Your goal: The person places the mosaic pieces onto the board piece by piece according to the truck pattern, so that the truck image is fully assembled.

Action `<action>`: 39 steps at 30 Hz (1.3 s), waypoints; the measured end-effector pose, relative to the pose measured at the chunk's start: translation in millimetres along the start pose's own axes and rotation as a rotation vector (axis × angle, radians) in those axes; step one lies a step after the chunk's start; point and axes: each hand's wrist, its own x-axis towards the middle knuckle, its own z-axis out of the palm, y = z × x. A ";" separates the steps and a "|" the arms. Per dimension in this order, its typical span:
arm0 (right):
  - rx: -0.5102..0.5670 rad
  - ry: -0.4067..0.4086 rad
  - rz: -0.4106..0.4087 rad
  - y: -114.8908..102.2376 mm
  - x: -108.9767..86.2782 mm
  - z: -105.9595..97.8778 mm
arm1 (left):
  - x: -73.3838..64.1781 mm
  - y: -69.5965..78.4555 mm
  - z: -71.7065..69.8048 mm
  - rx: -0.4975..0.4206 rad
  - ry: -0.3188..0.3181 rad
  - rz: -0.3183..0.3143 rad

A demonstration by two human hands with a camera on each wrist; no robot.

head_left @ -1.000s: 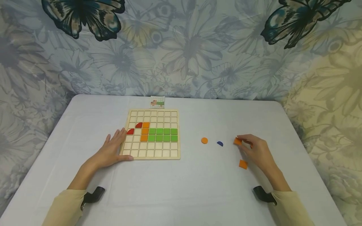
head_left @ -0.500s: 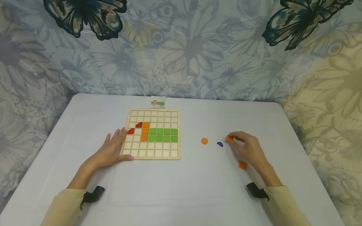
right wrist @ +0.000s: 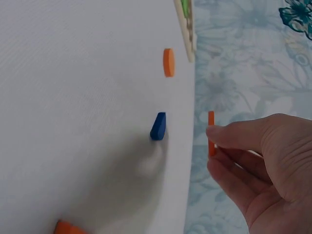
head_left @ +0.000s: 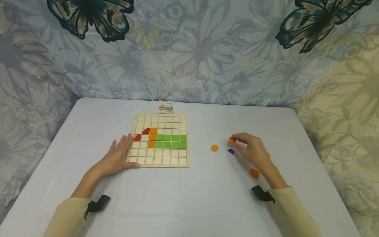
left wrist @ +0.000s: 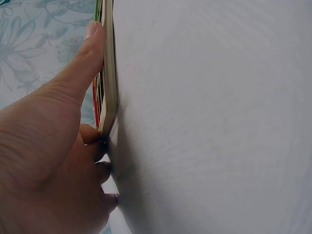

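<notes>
My right hand [head_left: 254,150] pinches an orange square tile [head_left: 232,140] between thumb and fingertips, held above the table right of the board. In the right wrist view the tile [right wrist: 211,118] is seen edge-on, well off the tabletop. Spread with straight fingers, my left hand [head_left: 113,159] rests against the left side of the wooden grid board [head_left: 165,166], its thumb [left wrist: 87,56] along the near edge. Set in the board are green squares [head_left: 167,141], a column of orange squares [head_left: 152,137] and two red quarter-circles [head_left: 146,131].
An orange disc [head_left: 214,148] and a blue half-disc [head_left: 231,151] lie between board and right hand. Nearer me is another orange square [head_left: 255,173]. A further orange piece [head_left: 268,155] is mostly hidden behind the right wrist. A small pattern card [head_left: 165,107] lies beyond the board.
My right hand has lifted the orange square tile and carried it left, over past the blue half-disc. The left hand has stayed at the board.
</notes>
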 end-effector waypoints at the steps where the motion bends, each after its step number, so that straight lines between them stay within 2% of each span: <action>1: 0.007 0.000 -0.006 -1.6 1.8 0.6 | 0.0 0.0 0.0 -0.002 0.000 0.000; 7: 0.039 -0.008 -0.040 -9.7 11.5 4.8 | -0.1 0.3 0.0 -0.009 -0.002 0.001; 14: 0.056 -0.044 -0.019 -15.9 16.3 13.0 | 1.5 1.6 0.2 0.000 -0.008 0.001; 21: 0.069 -0.035 -0.052 -21.1 22.3 18.8 | 2.8 2.0 -0.3 0.002 -0.007 0.000; 39: 0.153 -0.051 -0.052 -40.2 45.6 37.9 | -1.5 1.4 -0.4 -0.016 0.007 0.003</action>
